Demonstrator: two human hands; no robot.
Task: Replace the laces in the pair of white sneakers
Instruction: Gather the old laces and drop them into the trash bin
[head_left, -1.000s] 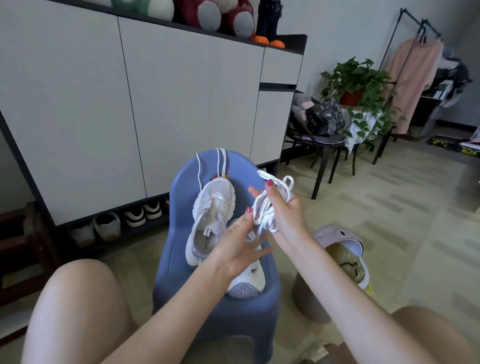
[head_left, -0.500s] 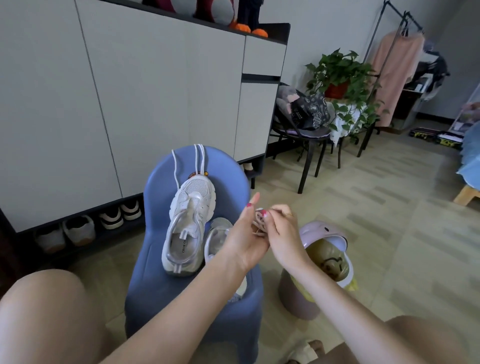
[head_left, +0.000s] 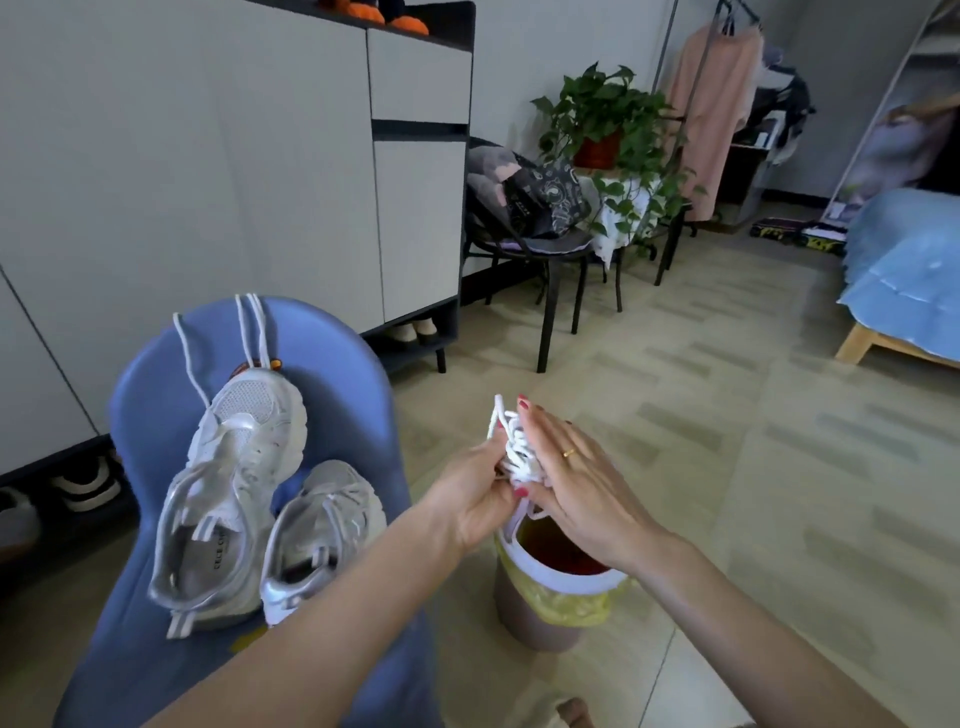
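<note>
Laces bunched over the bin
Left hand (head_left: 475, 496) grips the laces (head_left: 514, 449), right hand (head_left: 571, 470) presses flat-fingered against them, above the bin (head_left: 550, 597); sneakers (head_left: 234, 488) on the chair (head_left: 343, 364).

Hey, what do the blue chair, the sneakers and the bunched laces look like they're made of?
Blue chair: probably molded plastic, smooth and matte, one seamless curve.
Sneakers: white mesh toe with shiny silver, likely synthetic, overlays.
Bunched laces: soft white woven cord, limp between the left hand and right hand.
</note>
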